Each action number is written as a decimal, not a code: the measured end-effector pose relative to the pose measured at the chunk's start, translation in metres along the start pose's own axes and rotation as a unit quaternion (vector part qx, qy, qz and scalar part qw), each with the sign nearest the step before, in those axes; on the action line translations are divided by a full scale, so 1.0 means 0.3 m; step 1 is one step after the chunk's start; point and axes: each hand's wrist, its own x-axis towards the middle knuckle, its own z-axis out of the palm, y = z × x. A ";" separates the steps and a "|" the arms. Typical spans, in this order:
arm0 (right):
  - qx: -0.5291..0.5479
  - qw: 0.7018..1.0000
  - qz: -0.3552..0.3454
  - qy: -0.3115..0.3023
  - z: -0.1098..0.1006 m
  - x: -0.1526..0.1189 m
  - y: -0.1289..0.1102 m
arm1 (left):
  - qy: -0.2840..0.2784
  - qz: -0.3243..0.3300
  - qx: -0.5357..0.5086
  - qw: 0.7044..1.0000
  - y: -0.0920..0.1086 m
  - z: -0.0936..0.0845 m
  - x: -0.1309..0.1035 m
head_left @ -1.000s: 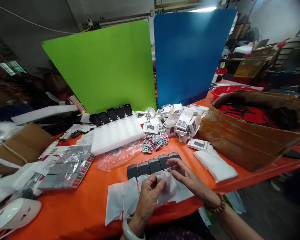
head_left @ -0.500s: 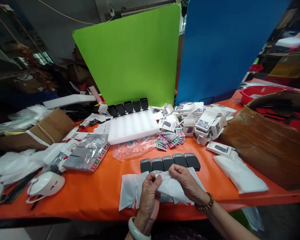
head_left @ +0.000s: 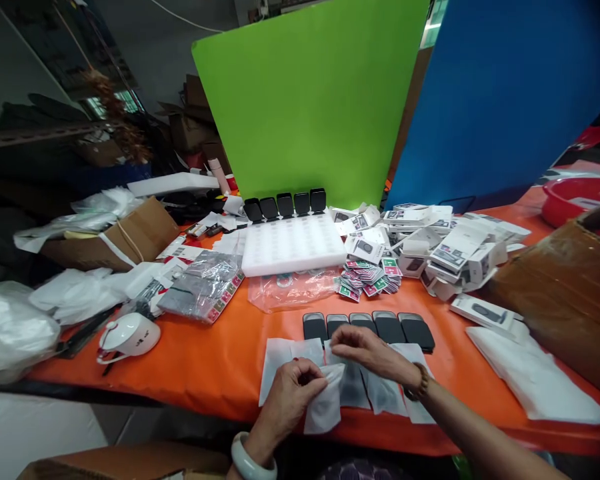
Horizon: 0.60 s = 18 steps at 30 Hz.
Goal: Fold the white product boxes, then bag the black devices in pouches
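My left hand (head_left: pixel 293 395) is closed in a pinch on the upper edge of a small frosted plastic bag (head_left: pixel 324 410) at the table's front edge. My right hand (head_left: pixel 367 352) hovers just right of it, fingers stretched leftward and slightly curled, with nothing visible in them. Beneath and beside the hands, several more frosted bags (head_left: pixel 386 392) lie in an overlapping row. Directly behind them, flat black rounded cases (head_left: pixel 416 331) with grey ends stand in a line; my right hand partly hides the middle ones.
A white foam tray (head_left: pixel 294 248) lies farther back, with several black cases (head_left: pixel 285 205) behind it. Right of it are printed cards (head_left: pixel 363 279) and piled white boxes (head_left: pixel 460 247). A stack of white bags (head_left: pixel 535 380) and a cardboard box (head_left: pixel 555 287) sit right, a white mug (head_left: pixel 133 335) left.
My hands have moved apart: the right one has let go of the white bag, while the left keeps its pinch and has come lower and nearer. The view has shifted left.
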 end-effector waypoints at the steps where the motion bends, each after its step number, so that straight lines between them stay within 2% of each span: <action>1: -0.090 0.996 -0.014 0.015 -0.007 0.041 -0.001 | 0.014 0.015 0.036 0.999 0.002 -0.006 -0.005; 3: -0.245 0.969 -0.016 0.023 -0.012 0.125 0.003 | 0.028 0.035 0.082 0.996 0.003 -0.007 -0.016; 5: -0.325 0.946 -0.001 0.003 -0.009 0.203 0.015 | 0.022 0.039 0.103 0.994 0.000 -0.005 -0.026; 10: -0.370 0.927 0.033 -0.051 0.002 0.319 0.039 | 0.011 0.038 0.126 0.991 -0.021 -0.016 -0.039; 18: -0.395 0.912 0.057 -0.095 -0.007 0.354 0.044 | 0.009 0.053 0.151 0.987 -0.023 -0.028 -0.038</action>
